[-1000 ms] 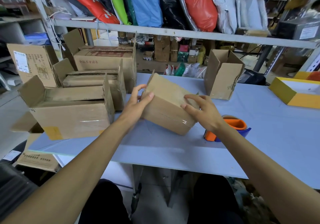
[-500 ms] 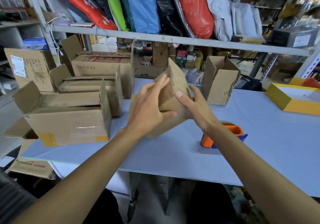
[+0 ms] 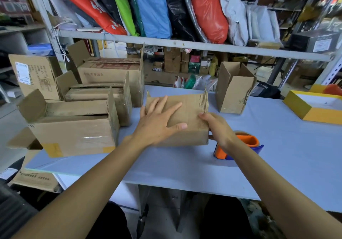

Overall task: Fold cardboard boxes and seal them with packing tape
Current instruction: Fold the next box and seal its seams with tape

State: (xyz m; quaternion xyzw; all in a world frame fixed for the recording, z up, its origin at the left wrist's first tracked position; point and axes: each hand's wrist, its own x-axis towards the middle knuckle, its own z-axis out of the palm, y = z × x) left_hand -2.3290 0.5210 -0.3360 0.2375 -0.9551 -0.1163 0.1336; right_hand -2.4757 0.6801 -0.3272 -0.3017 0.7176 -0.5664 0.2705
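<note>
flat now, left hand (image 3: 159, 120) spreads straight fingers on the cardboard box (image 3: 188, 120); right hand (image 3: 218, 129) grips its corner.

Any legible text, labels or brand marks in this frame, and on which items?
Nothing reads clearly.
Rear carton: printed characters, blurred.
Left carton: white label, print too small.
Carton under the table: blurred line.
Red bag: white marks, unreadable.
Held box: no print visible.

Small brown cardboard box (image 3: 187, 113) rests on table, side flaps raised.
</note>
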